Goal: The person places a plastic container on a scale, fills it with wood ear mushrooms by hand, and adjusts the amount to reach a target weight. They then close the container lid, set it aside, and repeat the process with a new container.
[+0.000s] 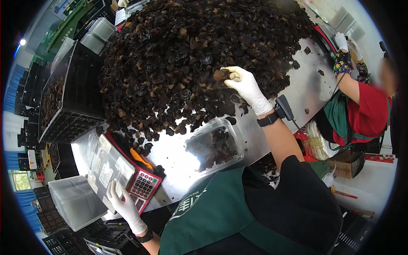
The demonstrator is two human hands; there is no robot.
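Observation:
My gloved right hand (245, 86) pinches a brown piece of wood ear mushroom (221, 75) above a large heap of dark wood ear mushrooms (182, 55). By the lower edge of a red digital scale (144, 185), my gloved left hand (124, 207) is open, fingers apart and nothing in them. Whether it touches the scale cannot be made out. A clear plastic box (216, 146) with some mushroom pieces in it stands on the metal table (170, 155) between my hands. An orange-handled tool (140, 158) lies beside the scale.
A black crate (80, 91) of mushrooms stands tilted at the left. Stacked clear plastic containers (76, 202) are at lower left. Across the table's right side, a co-worker in a red shirt (369, 112) has gloved hands at another red scale (326, 40).

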